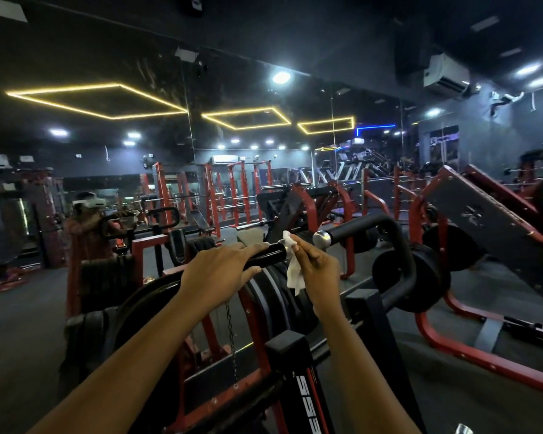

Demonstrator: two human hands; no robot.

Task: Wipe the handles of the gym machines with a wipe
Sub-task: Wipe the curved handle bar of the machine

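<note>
Curled over the black handle (265,252), the left hand (220,270) grips it, fingers laid across the top and thumb tucked underneath. Just right of those fingertips, at the handle's end, the white wipe (295,272) is bunched against the bar and hangs loose below it. The right hand (322,270) pinches the wipe between thumb and fingers, pressing it to the handle's tip. Just beside it, a second handle (358,230) with a chrome cap points toward the hands, its black tube bending downward. Farther right sit dark weight plates (427,277).
</note>
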